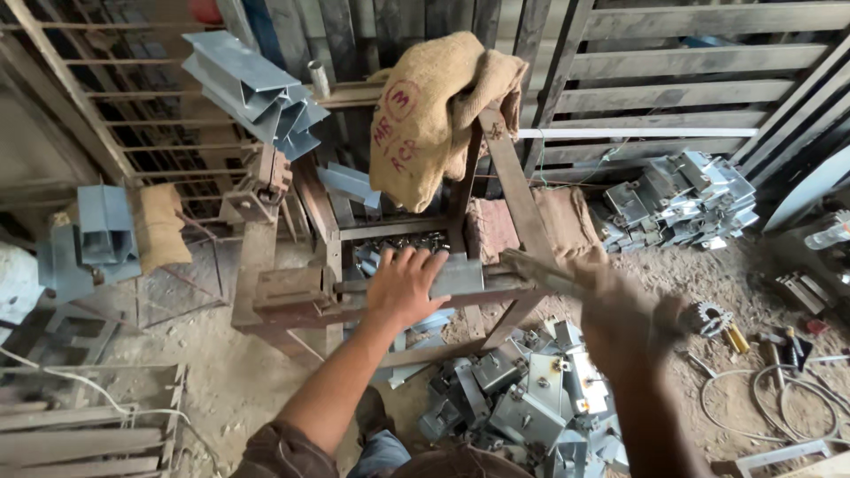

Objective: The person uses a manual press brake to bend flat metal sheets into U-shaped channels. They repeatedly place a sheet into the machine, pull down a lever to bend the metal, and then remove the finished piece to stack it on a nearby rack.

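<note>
Pressing: left hand (pixel 403 288), fingers spread flat on grey metal bracket (pixel 456 276) atop wooden frame (pixel 301 301).
Right hand (pixel 633 305): blurred, grips metal bar (pixel 540 273); how tightly, cannot tell.

A metal workshop: piled steel brackets (pixel 522 398), iron workbench (pixel 292 296).

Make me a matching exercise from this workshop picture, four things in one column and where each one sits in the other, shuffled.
Things:
1. burlap sack
2. left hand
3. right hand
4. coiled wire

Places:
A. pressed flat on a grey metal piece on the stand
B. on the dirt floor at far right
C. draped over the top of the wooden stand
D. blurred, above the pile of grey metal brackets, gripping a dark tool

Pairs: 1-C, 2-A, 3-D, 4-B
</note>
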